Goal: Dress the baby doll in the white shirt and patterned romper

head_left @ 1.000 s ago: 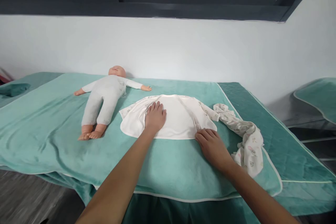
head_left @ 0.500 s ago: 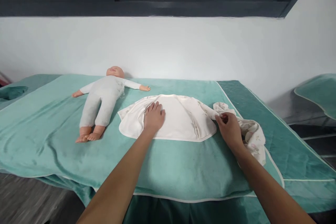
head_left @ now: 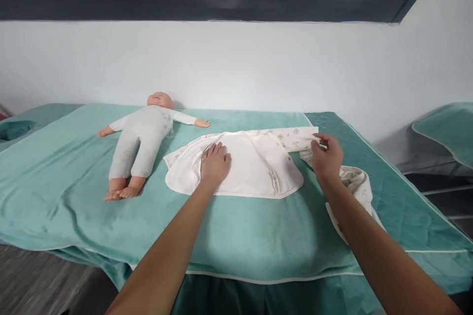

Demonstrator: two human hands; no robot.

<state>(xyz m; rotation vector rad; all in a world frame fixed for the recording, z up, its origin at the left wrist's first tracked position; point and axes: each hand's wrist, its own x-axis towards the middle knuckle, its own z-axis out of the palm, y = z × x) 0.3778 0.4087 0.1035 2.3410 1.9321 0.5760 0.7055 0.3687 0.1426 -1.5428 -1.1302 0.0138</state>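
Note:
A white baby shirt [head_left: 251, 167] with small printed motifs on its sleeves lies spread on the green bed cover. My left hand [head_left: 215, 166] rests flat on the left part of the shirt, fingers stretched out. At the far end of the right sleeve, my right hand [head_left: 327, 156] pinches the cuff between thumb and fingers, and the sleeve runs out straight. A second piece of printed white baby clothing [head_left: 355, 184] lies bunched under and beside my right wrist, partly hidden by the arm.
A baby doll [head_left: 142, 142] in a white bodysuit lies on its back at the left. The green cover [head_left: 251, 236] drapes over the bed's front edge. Behind stands a white wall [head_left: 236, 64] below a dark window frame [head_left: 273, 7]. Green fabric [head_left: 449, 130] shows at the far right.
My right hand has moved up and away from me, drawing the shirt's right sleeve out straight. The bunched clothing has shifted slightly. My left hand stays on the shirt.

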